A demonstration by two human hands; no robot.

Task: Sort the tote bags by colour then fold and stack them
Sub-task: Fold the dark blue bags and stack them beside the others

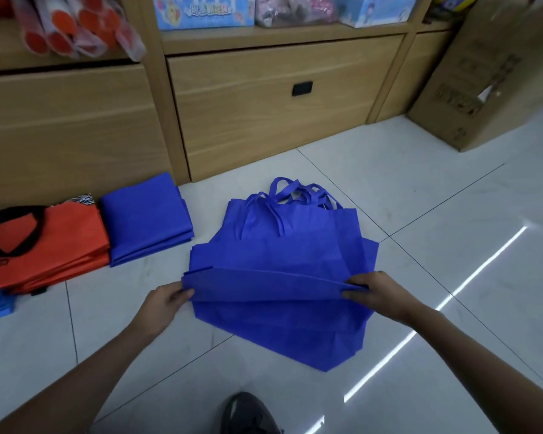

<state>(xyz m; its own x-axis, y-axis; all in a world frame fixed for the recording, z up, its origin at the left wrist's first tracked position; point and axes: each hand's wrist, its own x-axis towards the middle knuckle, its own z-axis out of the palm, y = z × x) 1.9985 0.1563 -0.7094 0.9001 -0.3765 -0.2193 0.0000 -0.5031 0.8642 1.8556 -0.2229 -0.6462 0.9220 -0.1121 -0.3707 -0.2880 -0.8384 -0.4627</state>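
Both your arms reach forward: your left hand (pixel 166 300) and right hand (pixel 373 292) each pinch a corner of the top blue tote bag's (pixel 273 285) folded edge.

A big wooden drawer (pixel 273 101) is at the back. A cardboard box (pixel 483 89) stands beside it. A dark shoe (pixel 248 413) is on the white floor (pixel 420 189).

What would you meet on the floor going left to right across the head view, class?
orange tote bags → folded blue stack → loose blue bags → cardboard box
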